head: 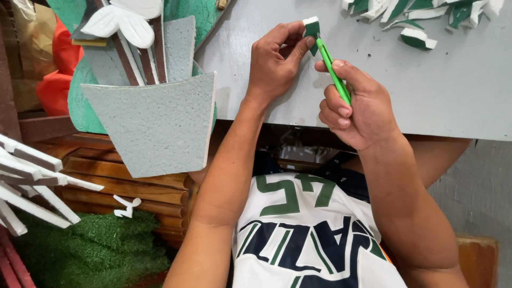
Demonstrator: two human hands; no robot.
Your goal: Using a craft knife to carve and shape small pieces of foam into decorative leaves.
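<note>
right hand (356, 104) clamps green knife (333, 72) | left hand (277, 61) fingertips pinch foam piece (311, 28)

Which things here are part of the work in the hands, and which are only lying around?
In use: left hand pinching small green-and-white foam piece; right hand holding green cutter.
Lying about: foam scraps, grey foam panel, grey table, green turf.

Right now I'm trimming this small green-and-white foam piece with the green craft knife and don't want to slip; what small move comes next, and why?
Probably draw the green craft knife slowly down through the small green-and-white foam piece, away from the pinching fingers. Its tip already meets the piece's lower edge, the left hand pinches the piece just above the grey table, and the right hand grips the handle.
</note>
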